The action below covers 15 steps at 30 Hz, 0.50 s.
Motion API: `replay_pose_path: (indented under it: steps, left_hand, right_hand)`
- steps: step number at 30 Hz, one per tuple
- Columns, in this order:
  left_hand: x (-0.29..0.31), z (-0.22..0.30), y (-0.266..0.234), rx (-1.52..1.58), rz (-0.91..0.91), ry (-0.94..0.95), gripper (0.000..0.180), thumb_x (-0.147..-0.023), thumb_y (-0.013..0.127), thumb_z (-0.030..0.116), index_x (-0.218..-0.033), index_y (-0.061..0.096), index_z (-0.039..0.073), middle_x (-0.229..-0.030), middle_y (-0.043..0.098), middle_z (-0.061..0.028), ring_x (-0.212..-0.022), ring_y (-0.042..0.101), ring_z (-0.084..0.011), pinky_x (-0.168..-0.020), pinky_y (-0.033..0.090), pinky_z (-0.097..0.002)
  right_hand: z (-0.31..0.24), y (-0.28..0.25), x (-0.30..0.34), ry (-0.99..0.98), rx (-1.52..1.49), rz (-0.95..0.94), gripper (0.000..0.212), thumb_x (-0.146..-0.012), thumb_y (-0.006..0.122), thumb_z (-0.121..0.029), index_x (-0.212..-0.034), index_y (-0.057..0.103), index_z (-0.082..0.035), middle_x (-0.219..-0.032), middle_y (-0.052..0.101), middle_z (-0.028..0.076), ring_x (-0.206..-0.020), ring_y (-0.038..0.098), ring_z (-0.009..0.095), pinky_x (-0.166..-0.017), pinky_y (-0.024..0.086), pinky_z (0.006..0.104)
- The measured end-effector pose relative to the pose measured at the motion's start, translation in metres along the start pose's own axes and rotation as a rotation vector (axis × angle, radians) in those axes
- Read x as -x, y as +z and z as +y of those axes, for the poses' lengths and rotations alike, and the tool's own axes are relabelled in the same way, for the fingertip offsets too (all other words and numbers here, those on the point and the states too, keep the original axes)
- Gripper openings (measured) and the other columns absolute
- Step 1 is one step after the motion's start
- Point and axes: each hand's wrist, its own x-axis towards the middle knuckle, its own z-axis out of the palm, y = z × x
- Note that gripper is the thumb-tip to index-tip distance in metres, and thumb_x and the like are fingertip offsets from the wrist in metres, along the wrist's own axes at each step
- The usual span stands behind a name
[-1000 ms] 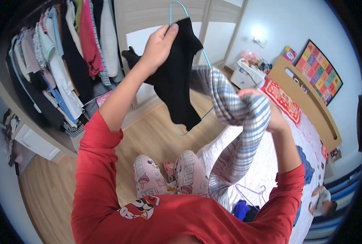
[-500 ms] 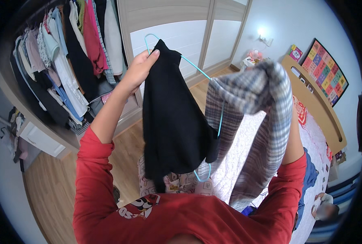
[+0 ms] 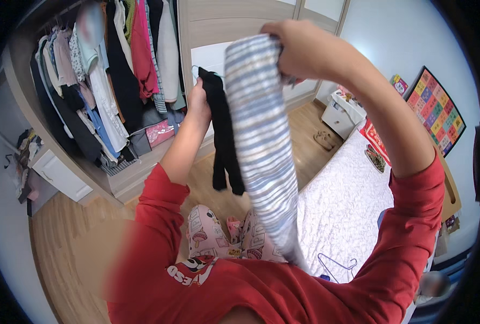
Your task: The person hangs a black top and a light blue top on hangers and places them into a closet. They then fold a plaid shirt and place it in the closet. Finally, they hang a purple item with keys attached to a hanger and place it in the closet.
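Observation:
My left hand point(image 3: 199, 107) is raised in front of the wardrobe, closed at the top of a black garment point(image 3: 225, 135) on a light blue hanger point(image 3: 220, 75). Only a little of the hanger shows. The black cloth hangs down narrow, partly behind a blue, grey and white striped garment point(image 3: 261, 129). High up on the right, my right hand point(image 3: 299, 47) grips the top of this striped garment, which drops in a long fold towards my lap. Some of its fingers are hidden behind the cloth.
An open wardrobe point(image 3: 110, 186) full of hung clothes point(image 3: 102, 102) stands at the left, beside a white drawer point(image 3: 62, 173). A bed point(image 3: 342, 200) lies right, with a purple hanger point(image 3: 337, 265) on it. Beyond are a nightstand point(image 3: 338, 116) and slippers point(image 3: 324, 140).
My right hand has risen and swung left, carrying the striped garment across in front of the black one. The black garment now hangs narrower, and its hanger is mostly hidden.

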Motion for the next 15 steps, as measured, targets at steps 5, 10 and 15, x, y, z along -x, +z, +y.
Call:
replay_pose_path:
  steps: [5, 10, 15]
  left_hand:
    - [0.001, 0.028, -0.016, -0.009, -0.008, 0.118, 0.047, -0.09, 0.03, 0.037, -0.116, 0.045, 0.002, -0.108, 0.053, -0.0163, -0.1, 0.052, -0.0286, -0.086, 0.043, -0.0378]
    - [0.048, 0.026, 0.035, -0.083, 0.331, 0.505, 0.043, -0.09, 0.042, 0.03, -0.118, 0.042, -0.001, -0.114, 0.048, -0.0082, -0.1, 0.048, -0.0169, -0.088, 0.037, -0.0265]
    - [0.053, 0.019, 0.031, -0.127, 0.348, 0.441, 0.042, -0.09, 0.042, 0.03, -0.116, 0.045, -0.003, -0.114, 0.049, -0.0104, -0.1, 0.05, -0.0185, -0.086, 0.039, -0.0274]
  right_hand:
    - [0.004, 0.021, 0.002, -0.275, -0.014, 0.246, 0.039, -0.068, 0.057, 0.004, -0.106, 0.052, -0.001, -0.088, 0.061, 0.015, -0.084, 0.06, 0.027, -0.074, 0.049, 0.0338]
    - [0.02, 0.005, -0.018, -0.034, 0.639, -0.197, 0.048, -0.06, 0.062, 0.005, -0.107, 0.052, -0.003, -0.089, 0.06, 0.017, -0.085, 0.059, 0.029, -0.075, 0.047, 0.0357]
    - [0.007, 0.032, -0.032, -0.238, 0.034, -0.651, 0.064, -0.054, 0.063, -0.005, -0.116, 0.048, -0.005, -0.101, 0.057, 0.013, -0.087, 0.057, 0.025, -0.078, 0.045, 0.0285]
